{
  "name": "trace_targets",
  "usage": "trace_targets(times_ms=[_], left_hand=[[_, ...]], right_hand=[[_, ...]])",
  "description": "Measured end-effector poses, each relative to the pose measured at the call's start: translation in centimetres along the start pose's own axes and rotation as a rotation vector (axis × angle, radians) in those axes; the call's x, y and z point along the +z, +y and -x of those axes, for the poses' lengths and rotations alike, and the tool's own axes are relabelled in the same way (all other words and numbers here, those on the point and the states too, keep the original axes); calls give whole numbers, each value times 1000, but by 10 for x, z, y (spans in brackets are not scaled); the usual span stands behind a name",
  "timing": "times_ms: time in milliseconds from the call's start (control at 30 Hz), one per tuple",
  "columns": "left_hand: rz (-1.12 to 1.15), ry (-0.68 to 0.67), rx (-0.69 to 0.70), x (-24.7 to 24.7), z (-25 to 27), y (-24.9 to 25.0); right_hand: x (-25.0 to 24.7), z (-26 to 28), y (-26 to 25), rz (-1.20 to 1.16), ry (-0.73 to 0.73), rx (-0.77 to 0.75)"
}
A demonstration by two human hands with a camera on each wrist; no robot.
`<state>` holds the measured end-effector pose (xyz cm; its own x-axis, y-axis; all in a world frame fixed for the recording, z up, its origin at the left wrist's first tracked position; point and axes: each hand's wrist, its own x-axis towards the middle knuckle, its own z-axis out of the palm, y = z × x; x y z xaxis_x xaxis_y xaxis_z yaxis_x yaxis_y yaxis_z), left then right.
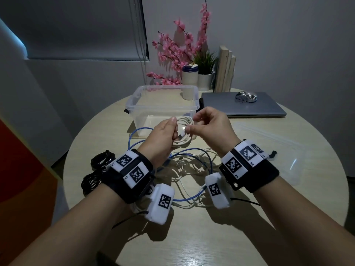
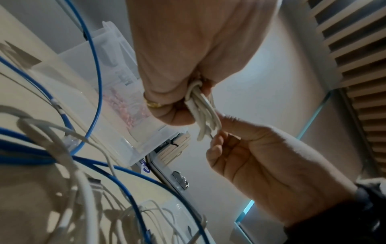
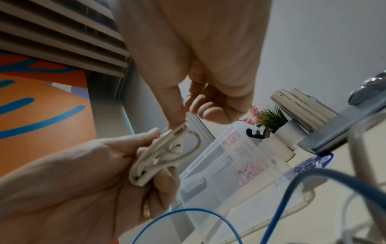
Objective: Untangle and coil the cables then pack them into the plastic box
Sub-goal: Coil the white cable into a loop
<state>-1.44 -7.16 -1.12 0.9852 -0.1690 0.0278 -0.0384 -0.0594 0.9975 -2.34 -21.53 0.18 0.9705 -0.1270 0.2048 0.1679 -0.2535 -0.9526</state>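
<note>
The white cable coil (image 1: 182, 131) is held up above the middle of the tabletop (image 1: 201, 237), just in front of the plastic box (image 1: 163, 100). It is gripped by the left hand (image 1: 161, 135), whose fingers are curled tight round the bundled loops; a ring is seen on one finger in the wrist views. The right hand (image 1: 209, 127) is raised beside it, with thumb and forefinger brought to the coil's free end and the other fingers loosely curled; the thumb tip is seen touching the coil, but whether the end is actually pinched cannot be told. So the left grip is closed on the coil, and the right grip is half closed at the coil.

The plastic box is placed toward the far edge of the tabletop, open. Its clear lid (image 1: 272, 150) is laid flat near the right edge. A loose tangle of blue cable (image 1: 192, 196) and white cables (image 1: 184, 169) is spread on the tabletop under both wrists. Black cables (image 1: 98, 169) are bunched near the left edge. A closed laptop (image 1: 244, 108) with a mouse (image 1: 245, 96) on it is set at the far right, beside the box. Pink flowers (image 1: 182, 48), a small plant (image 1: 205, 62) and books (image 1: 224, 68) are lined up at the far edge.
</note>
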Motion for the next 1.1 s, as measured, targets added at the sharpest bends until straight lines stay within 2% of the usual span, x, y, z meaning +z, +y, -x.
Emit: trace_targets(times_ms=[100,200,367,500,567,800,967,1100], left_hand=[[150,-46,-12,0,2,7],[210,-91,11,3,4,13],[218,-50,9,1,4,15],[249,-61,3,1,6,14],[275,-66,-1,1,7,16],[304,-52,28,-3,3,25],[221,-58,31,-8,2,26],[80,-123,-65,-16,3,27]], right_hand=[[2,-1,2,-159,-10,59],[5,4,-3,-360,-137,71],[5,6,-7,-262,-245,-40],[4,4,-9,-301,-294,53],[1,2,-10,-321,-301,71],[-4,0,-15,-160,-279,-58],[-6,-3,-16,-130,-308,-52],[-9,-1,-14,-107,-328,-83]])
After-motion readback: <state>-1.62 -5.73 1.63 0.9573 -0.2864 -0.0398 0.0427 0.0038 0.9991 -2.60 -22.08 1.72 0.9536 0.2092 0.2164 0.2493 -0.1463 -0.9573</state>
